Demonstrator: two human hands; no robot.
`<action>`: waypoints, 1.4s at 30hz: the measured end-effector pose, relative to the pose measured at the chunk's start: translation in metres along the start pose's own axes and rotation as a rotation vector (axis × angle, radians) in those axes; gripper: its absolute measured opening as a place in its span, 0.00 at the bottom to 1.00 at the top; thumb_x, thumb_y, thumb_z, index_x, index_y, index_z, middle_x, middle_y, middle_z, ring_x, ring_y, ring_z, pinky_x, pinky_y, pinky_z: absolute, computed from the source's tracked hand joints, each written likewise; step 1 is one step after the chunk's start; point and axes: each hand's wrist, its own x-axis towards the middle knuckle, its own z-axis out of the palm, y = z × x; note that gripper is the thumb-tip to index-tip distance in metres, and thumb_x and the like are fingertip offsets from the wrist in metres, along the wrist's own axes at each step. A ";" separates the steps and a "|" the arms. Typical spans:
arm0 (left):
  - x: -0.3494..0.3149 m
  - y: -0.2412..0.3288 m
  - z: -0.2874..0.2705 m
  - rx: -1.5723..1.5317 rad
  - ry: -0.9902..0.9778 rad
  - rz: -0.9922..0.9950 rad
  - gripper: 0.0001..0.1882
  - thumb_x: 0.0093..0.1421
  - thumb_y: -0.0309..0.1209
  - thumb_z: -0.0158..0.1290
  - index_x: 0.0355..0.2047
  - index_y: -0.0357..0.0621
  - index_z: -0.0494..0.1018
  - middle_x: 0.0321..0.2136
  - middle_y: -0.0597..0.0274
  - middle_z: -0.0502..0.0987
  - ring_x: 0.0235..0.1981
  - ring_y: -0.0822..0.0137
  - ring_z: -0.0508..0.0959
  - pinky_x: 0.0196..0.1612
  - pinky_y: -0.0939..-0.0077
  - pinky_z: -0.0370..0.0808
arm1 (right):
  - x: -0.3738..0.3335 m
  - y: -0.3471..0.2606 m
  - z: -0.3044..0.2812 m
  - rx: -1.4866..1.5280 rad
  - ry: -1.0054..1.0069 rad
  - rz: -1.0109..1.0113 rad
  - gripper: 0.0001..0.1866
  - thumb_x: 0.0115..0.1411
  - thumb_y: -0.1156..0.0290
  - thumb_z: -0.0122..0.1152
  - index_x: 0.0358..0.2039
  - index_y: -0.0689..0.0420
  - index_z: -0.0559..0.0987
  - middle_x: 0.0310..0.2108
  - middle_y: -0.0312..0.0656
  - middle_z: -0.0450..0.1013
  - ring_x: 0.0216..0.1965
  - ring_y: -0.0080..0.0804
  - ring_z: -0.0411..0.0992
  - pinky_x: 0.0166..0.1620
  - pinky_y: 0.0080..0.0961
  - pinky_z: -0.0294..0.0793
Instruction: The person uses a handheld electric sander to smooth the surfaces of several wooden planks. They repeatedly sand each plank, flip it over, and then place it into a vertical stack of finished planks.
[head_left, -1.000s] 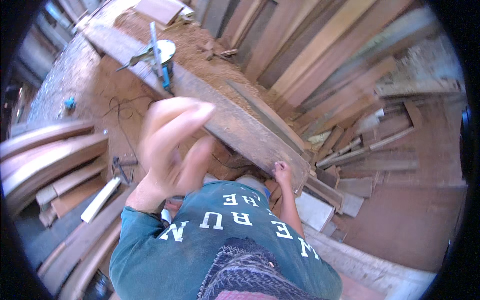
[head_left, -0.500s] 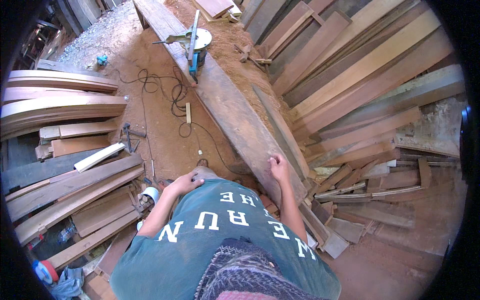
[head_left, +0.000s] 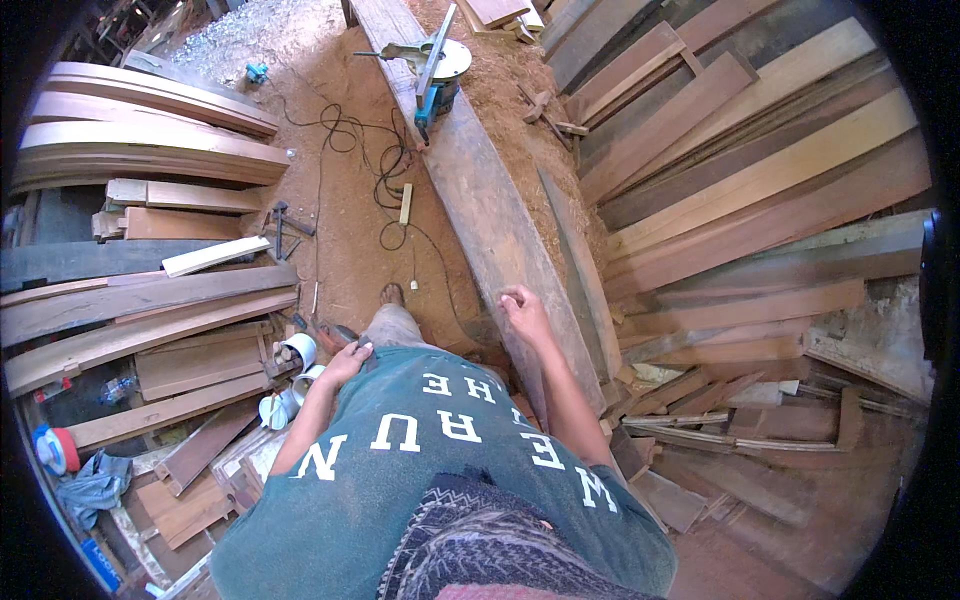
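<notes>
My left hand (head_left: 348,362) is closed at my left hip, beside the green shirt. A small dark thing (head_left: 369,352) shows at its fingertips, too small to name. My right hand (head_left: 524,312) hovers over or rests on the near part of a long worn wooden bench (head_left: 490,215); its fingers are curled together, and what they hold, if anything, is hidden. Farther along the bench stands a blue power tool (head_left: 432,100) with a round pale base plate and a bar across it.
Curved planks (head_left: 150,145) are stacked at the left, with white mugs (head_left: 278,408) near my left arm. Dark cords (head_left: 385,180) lie coiled on the sawdust floor, near a hammer (head_left: 285,220). Boards (head_left: 760,150) lean in rows at the right.
The whole view has shifted. My left hand has gone from lying with fingers stretched over my thigh to a closed grip by my hip. My right hand stays curled by the bench.
</notes>
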 end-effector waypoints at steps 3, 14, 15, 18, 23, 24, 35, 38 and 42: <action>0.022 0.018 -0.029 0.106 -0.051 0.009 0.35 0.70 0.50 0.54 0.65 0.33 0.68 0.59 0.44 0.76 0.60 0.55 0.76 0.64 0.64 0.69 | 0.047 -0.041 0.006 0.079 -0.003 0.023 0.14 0.71 0.68 0.58 0.50 0.63 0.80 0.38 0.44 0.83 0.40 0.28 0.80 0.46 0.29 0.80; 0.216 0.007 -0.185 0.300 -0.150 0.029 0.37 0.67 0.48 0.56 0.68 0.36 0.65 0.63 0.40 0.73 0.64 0.48 0.73 0.68 0.62 0.68 | 0.343 -0.265 0.061 0.216 0.314 -0.109 0.47 0.64 0.48 0.66 0.72 0.62 0.56 0.55 0.53 0.75 0.54 0.38 0.74 0.56 0.33 0.75; 0.214 0.039 -0.210 0.246 -0.129 -0.107 0.35 0.66 0.46 0.56 0.68 0.39 0.65 0.61 0.40 0.75 0.62 0.49 0.75 0.65 0.61 0.70 | 0.366 -0.267 0.060 0.176 0.359 -0.077 0.52 0.63 0.45 0.67 0.73 0.64 0.52 0.57 0.57 0.74 0.57 0.43 0.74 0.59 0.35 0.74; 0.247 0.013 -0.289 0.263 -0.007 -0.116 0.33 0.66 0.44 0.57 0.66 0.40 0.67 0.58 0.41 0.77 0.60 0.50 0.78 0.62 0.59 0.73 | 0.395 -0.321 0.081 0.073 0.358 0.204 0.56 0.57 0.48 0.71 0.74 0.63 0.52 0.55 0.59 0.74 0.55 0.46 0.75 0.58 0.39 0.73; 0.291 -0.018 -0.385 0.227 0.080 -0.163 0.30 0.66 0.42 0.57 0.62 0.34 0.70 0.54 0.42 0.80 0.58 0.51 0.79 0.61 0.61 0.74 | 0.420 -0.297 0.099 0.049 0.488 0.306 0.54 0.53 0.59 0.76 0.73 0.61 0.54 0.53 0.55 0.73 0.51 0.40 0.73 0.53 0.37 0.75; 0.296 -0.013 -0.394 0.199 0.116 -0.178 0.30 0.66 0.42 0.57 0.61 0.34 0.71 0.54 0.43 0.80 0.58 0.51 0.79 0.61 0.61 0.74 | 0.420 -0.296 0.100 0.058 0.501 0.308 0.54 0.53 0.60 0.76 0.73 0.60 0.54 0.52 0.54 0.73 0.51 0.40 0.73 0.53 0.37 0.75; 0.344 -0.048 -0.361 0.075 0.092 -0.198 0.28 0.63 0.43 0.59 0.58 0.36 0.76 0.55 0.42 0.80 0.58 0.51 0.79 0.61 0.61 0.74 | 0.413 -0.296 0.100 0.612 0.291 0.235 0.40 0.58 0.65 0.70 0.65 0.58 0.59 0.39 0.47 0.78 0.34 0.34 0.80 0.36 0.32 0.81; 0.358 -0.068 -0.344 0.211 0.051 -0.065 0.27 0.63 0.44 0.58 0.56 0.37 0.77 0.52 0.42 0.81 0.55 0.52 0.81 0.57 0.59 0.77 | 0.414 -0.293 0.093 0.532 0.272 0.201 0.36 0.57 0.63 0.71 0.60 0.56 0.61 0.36 0.46 0.77 0.29 0.34 0.78 0.32 0.33 0.80; 0.363 -0.065 -0.336 0.184 -0.031 -0.230 0.23 0.61 0.42 0.59 0.49 0.37 0.80 0.31 0.50 0.84 0.32 0.61 0.83 0.37 0.62 0.79 | 0.418 -0.284 0.097 0.559 0.239 0.292 0.27 0.57 0.64 0.71 0.53 0.59 0.69 0.34 0.42 0.77 0.28 0.28 0.77 0.31 0.28 0.78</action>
